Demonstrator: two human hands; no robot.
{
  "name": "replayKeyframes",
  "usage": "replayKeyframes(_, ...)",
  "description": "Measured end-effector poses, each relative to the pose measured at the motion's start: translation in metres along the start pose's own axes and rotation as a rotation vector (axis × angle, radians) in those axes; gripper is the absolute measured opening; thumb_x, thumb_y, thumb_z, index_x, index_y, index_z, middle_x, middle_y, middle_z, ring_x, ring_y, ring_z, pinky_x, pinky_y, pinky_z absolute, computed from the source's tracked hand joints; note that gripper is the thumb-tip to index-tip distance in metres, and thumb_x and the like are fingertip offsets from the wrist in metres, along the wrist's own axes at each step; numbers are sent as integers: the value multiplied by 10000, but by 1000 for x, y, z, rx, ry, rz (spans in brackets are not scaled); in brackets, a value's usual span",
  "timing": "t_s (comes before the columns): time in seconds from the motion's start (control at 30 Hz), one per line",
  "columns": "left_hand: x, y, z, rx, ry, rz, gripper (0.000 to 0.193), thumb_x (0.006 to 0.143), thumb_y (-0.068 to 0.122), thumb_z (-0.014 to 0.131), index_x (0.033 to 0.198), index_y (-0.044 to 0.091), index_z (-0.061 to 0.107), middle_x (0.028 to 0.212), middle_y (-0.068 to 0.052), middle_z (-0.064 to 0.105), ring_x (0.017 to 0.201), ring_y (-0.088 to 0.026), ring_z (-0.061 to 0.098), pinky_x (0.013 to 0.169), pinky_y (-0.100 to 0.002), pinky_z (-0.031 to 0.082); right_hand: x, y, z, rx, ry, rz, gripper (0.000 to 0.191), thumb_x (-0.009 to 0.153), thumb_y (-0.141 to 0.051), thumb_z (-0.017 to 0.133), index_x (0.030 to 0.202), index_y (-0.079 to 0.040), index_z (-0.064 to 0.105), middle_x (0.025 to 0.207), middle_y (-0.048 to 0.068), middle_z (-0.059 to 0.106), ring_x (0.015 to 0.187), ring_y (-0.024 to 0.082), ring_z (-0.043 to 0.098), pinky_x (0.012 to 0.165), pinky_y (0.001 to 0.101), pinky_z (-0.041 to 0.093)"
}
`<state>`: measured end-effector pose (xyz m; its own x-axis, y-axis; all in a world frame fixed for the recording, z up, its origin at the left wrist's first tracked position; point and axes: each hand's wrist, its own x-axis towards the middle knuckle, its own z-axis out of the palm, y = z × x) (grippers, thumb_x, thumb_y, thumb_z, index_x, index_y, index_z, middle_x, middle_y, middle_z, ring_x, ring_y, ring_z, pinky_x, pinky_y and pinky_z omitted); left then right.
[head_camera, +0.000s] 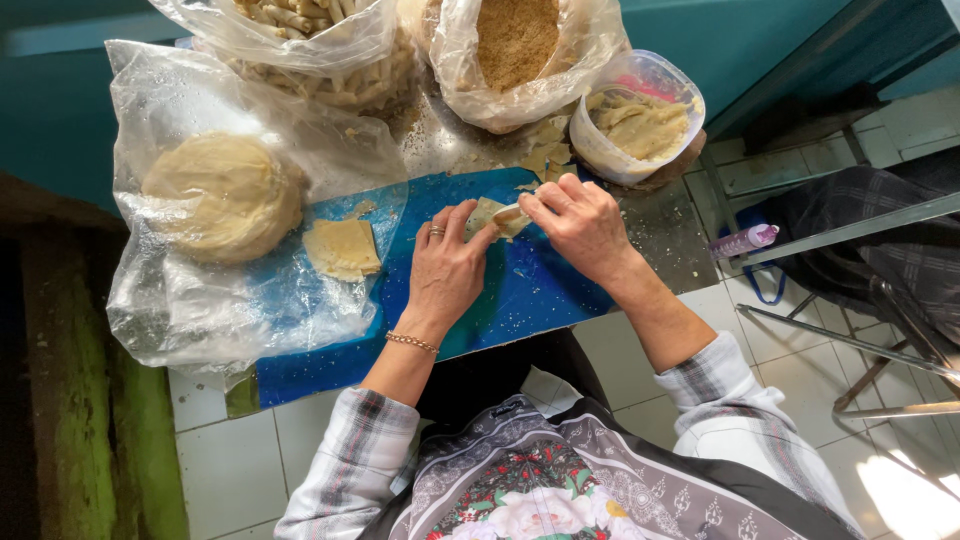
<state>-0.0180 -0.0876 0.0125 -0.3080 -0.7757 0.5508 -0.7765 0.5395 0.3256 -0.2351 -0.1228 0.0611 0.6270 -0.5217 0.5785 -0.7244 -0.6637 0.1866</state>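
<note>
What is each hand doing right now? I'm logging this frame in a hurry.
Left hand: closed on the dough piece, pinching it.
Right hand: closed on the same dough piece, fingers pinching its other end.

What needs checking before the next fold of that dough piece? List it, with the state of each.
1. Both hands on the dough piece: ok. The left hand and the right hand pinch it between their fingertips.
2. Piece held over the blue mat: ok.
3. Filling tub open and close to the right hand: ok.
4. Next flat dough sheet ready on the plastic beside the left hand: ok.
5. Big dough ball covered against drying: cannot tell; it lies in a clear bag, but whether that is closed does not show.
6. Filling already inside the piece: cannot tell, the fingers hide it.
</note>
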Motion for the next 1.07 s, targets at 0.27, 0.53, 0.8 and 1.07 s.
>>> replayKeyframes(0.27,-8,-14,-2,-81,105,-223,200,856,32,705,1043,96,741,1168,-91,664,1084,-315,622,878,-427,490,6,-10,-8,-43,-20,-109,257,857,-122,723,1112,-104,747,916,-29,602,839,165,600,643,315,469)
replayKeyframes(0.53,-4,-8,4,-3,102,-265,150,850,195,778,879,93,672,971,-78,608,946,-303,587,773,-445,440,49,63,0,-248,114,37,379,886,-5,698,1236,-136,756,961,29,582,943,230,592,734,360,481)
replayKeyframes(0.8,1,-5,7,-121,52,-345,128,869,170,755,877,97,651,942,-88,625,927,-317,594,755,-444,444,98,55,41,-99,257,85,203,902,-125,735,1101,-85,750,1151,113,662,1094,321,636,857,435,528)
replayKeyframes(1.07,2,-3,12,-351,57,-433,187,900,155,738,1040,87,635,896,-41,721,836,-267,679,753,-432,486,-15,-16,26,327,-218,631,245,872,-291,790,984,-85,720,986,108,677,860,332,685,701,452,535)
